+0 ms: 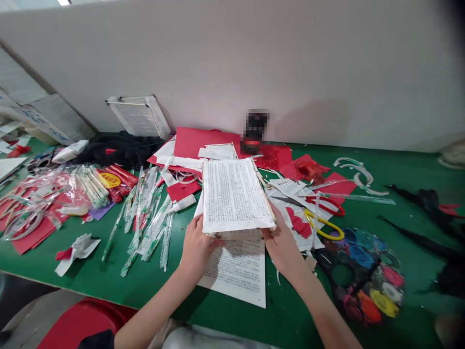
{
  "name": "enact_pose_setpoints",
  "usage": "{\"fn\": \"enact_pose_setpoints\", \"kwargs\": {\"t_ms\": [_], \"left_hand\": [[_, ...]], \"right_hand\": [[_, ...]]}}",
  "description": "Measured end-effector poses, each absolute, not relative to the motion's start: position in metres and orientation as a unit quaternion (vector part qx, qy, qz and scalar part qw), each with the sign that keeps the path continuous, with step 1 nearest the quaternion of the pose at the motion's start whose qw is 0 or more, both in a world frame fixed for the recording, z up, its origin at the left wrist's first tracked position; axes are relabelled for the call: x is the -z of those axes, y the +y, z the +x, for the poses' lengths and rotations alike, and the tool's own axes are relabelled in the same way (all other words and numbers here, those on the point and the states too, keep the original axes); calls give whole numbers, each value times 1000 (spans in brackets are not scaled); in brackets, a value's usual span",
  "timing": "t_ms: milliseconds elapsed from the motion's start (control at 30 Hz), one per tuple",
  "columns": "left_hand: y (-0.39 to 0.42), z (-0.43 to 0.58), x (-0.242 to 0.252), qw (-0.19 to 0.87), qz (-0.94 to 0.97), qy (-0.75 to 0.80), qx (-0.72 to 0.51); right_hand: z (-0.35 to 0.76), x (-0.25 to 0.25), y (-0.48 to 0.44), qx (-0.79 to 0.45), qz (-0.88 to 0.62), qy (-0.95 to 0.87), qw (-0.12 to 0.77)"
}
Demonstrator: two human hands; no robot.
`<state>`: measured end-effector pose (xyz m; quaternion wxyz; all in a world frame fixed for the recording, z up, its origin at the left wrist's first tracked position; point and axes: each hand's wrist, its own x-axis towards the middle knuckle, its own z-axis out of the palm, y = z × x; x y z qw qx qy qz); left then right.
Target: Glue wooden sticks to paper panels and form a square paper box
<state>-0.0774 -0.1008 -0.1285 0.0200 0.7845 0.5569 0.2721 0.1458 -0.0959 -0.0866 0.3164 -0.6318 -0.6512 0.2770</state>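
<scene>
Your left hand and right hand are closed on the near edge of the page stack, sitting over a loose sheet on the green table; wrapped sticks crowd your left, scissors and a palette your right!

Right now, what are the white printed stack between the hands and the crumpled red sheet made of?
The white printed stack looks like matte paper: thin sheets, black print. The crumpled red sheet seems paper too, dull and creased, though it might be thin card.
</scene>
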Motion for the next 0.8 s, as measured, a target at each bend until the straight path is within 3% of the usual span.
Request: {"fn": "enact_pose_setpoints", "kwargs": {"t_ms": [267, 533, 800], "left_hand": [[-105, -76, 124, 0, 806, 528, -268], [-110, -77, 133, 144, 750, 551, -336], [-111, -82, 138, 111, 771, 494, -386]], "right_hand": [[144, 65, -87, -235, -649, -646, 325], [145, 51, -82, -220, -685, -632, 289], [141, 35, -75, -205, -702, -620, 285]]}}
